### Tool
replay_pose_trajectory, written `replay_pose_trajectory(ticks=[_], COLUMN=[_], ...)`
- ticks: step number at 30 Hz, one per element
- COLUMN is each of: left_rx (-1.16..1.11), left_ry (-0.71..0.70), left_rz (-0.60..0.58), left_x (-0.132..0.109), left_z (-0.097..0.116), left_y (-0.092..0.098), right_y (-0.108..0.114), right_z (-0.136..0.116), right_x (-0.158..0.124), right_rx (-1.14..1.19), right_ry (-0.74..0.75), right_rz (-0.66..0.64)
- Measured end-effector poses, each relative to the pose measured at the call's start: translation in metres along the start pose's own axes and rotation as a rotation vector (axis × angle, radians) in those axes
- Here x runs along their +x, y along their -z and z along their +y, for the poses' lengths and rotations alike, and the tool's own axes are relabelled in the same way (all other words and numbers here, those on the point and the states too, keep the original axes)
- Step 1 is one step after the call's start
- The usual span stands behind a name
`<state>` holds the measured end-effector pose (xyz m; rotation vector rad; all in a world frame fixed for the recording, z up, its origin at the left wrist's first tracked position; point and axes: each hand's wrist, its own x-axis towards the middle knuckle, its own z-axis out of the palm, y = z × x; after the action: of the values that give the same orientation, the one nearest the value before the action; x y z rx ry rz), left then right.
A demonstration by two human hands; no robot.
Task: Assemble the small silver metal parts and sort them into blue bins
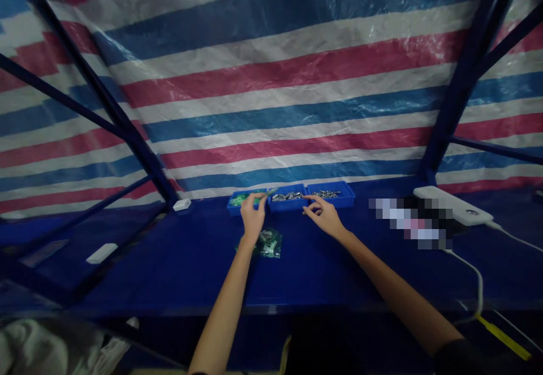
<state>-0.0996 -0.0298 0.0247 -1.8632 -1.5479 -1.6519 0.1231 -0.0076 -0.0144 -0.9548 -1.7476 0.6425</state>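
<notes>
My left hand (253, 216) is in front of the left blue bin (237, 211), its thumb and fingers pinched on a thin, clear greenish piece that looks like a small plastic bag (272, 191). Green items show inside that bin, partly covered by the hand. The middle blue bin (286, 205) holds shiny metal parts (288, 196). My right hand (323, 216) hovers by its right side, index finger stretched toward the metal parts and thumb apart from it. More small metal pieces (328, 193) lie in the right blue bin (345, 198). Below my left hand lie clear bags with small parts (270, 244).
A white power bank (453, 205) with a cable lies at the right on the blue table (322, 279), beside a blurred-out object (409, 222). Two small white boxes, one nearer (102, 253) and one farther (182, 205), are at the left. Blue posts and a striped sheet (288, 81) stand behind.
</notes>
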Motion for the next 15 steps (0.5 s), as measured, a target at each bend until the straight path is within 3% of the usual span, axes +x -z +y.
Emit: replay_pose_trajectory(ticks=[2,5,9,15], left_rx=[0.044,0.09,0.202,0.44], left_ry=[0.018,-0.041,-0.023,-0.011], left_rz=[-0.028,-0.207,-0.319,-0.531], left_x=[0.015,0.035,0.046,0.045], left_z=[-0.022,-0.063,-0.106,-0.113], left_y=[0.015,0.038,0.058,0.054], right_y=[0.0,0.001,0.001,0.003], right_z=[0.001,-0.001,-0.005,-0.007], right_x=[0.001,0.001,0.002,0.002], right_rx=[-0.017,-0.034,-0.048,-0.065], right_ry=[-0.012,-0.012,0.003,0.017], right_rz=[-0.005,-0.011,-0.033,-0.062])
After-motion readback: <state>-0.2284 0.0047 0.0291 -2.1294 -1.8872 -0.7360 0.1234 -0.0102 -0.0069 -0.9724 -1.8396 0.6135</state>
